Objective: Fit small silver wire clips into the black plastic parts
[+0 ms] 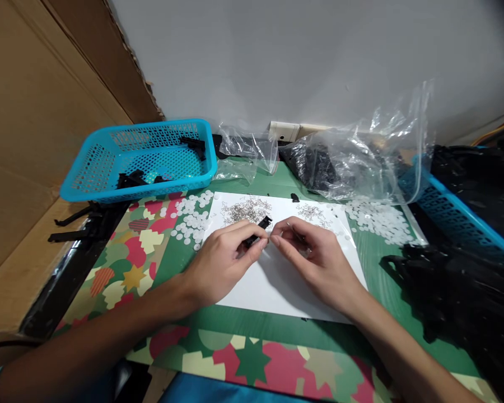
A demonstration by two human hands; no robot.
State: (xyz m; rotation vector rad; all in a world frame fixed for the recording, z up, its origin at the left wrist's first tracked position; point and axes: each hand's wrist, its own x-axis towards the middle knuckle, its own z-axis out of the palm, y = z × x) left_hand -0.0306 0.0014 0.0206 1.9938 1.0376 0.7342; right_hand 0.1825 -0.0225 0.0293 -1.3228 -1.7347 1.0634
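Observation:
Between the thumb and fingers of my left hand (229,254) is a small black plastic part (264,223), its slotted end sticking out toward the upper right. My right hand (308,246) is close beside it, thumb and fingertips pinched near the part; anything in that pinch is too small to make out. Both hands are over a white sheet of paper (256,291). On the paper beyond them lie a pile of tiny metal pieces (241,211), like small springs or clips, and a second pile (313,212) to the right.
White round discs (192,218) lie left of the paper, with more discs (376,221) at right. A blue basket (138,134) holding black parts stands back left. Clear plastic bags (361,162) lie along the wall. Black parts (437,285) and another blue basket (466,210) are at right.

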